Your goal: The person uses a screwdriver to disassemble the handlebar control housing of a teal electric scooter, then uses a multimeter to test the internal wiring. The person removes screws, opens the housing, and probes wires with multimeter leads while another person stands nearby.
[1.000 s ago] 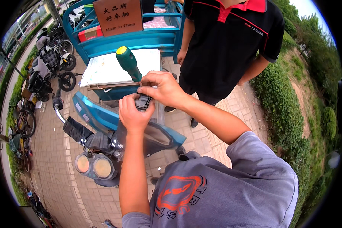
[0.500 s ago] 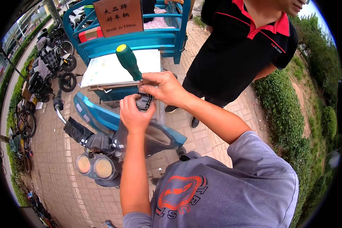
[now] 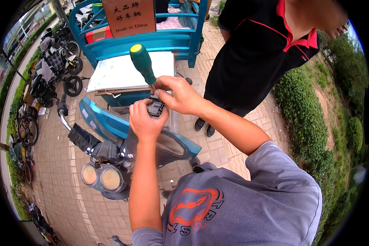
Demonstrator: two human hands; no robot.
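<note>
Both hands meet over a blue electric tricycle. My left hand [image 3: 147,121] has its fingers curled round a small black part [image 3: 156,106]. My right hand [image 3: 178,96] is pinched at the shaft of a green screwdriver with a yellow cap [image 3: 142,65], its fingers touching the top of the black part. The screwdriver stands handle up, leaning left; its tip is hidden by my fingers. Behind it lies a white board [image 3: 115,71] on a teal box. Just below my hands are a blue front panel [image 3: 104,119] and a dark, dusty shield piece [image 3: 172,151].
A person in a black shirt [image 3: 254,61] stands close at the right, beside a hedge [image 3: 301,115]. At the left are handlebars [image 3: 62,106], twin headlamps [image 3: 110,178] and several parked bikes [image 3: 73,65]. The cargo bed's teal railing [image 3: 184,39] is behind, on brick paving [image 3: 57,164].
The bystander has shifted right and bent closer, the head now showing at the upper right. The screwdriver handle has moved slightly up and right; my hands stay in nearly the same place.
</note>
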